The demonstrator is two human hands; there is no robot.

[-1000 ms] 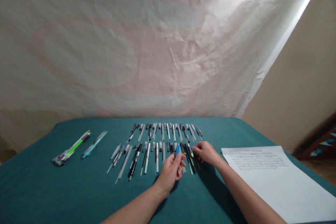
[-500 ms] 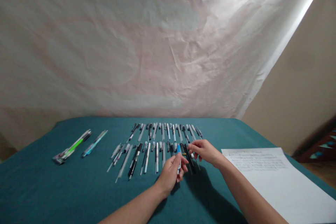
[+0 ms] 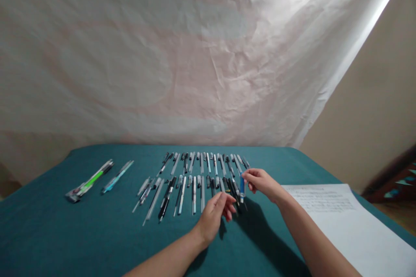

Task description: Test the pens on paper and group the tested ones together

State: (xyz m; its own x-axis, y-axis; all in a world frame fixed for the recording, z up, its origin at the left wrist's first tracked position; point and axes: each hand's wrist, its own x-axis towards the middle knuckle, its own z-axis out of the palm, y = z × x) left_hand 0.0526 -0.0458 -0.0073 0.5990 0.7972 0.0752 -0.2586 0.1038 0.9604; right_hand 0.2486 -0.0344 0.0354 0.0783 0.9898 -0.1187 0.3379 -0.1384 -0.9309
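Observation:
My right hand (image 3: 260, 181) pinches a short blue and white pen (image 3: 242, 188), holding it upright at the right end of the near row of pens. Lower and to the left, my left hand (image 3: 217, 214) hovers over the cloth with loosely curled fingers, and nothing shows in it. Dark pens (image 3: 233, 190) lie between the two hands. A grey-white pen (image 3: 203, 194) is just left of my left hand, its cap set apart above it. My left hand partly covers the near row.
A far row of uncapped pens (image 3: 201, 163) lies behind the near one. On the left are a bundle with a bright green pen (image 3: 92, 181) and a light blue pen (image 3: 117, 177). A written paper sheet (image 3: 351, 225) rests on the green cloth (image 3: 81, 238) beneath my right forearm.
The blue and white pen has passed from my left hand to my right hand. My right hand has shifted slightly right, while my left hand has let go and stayed nearly in place.

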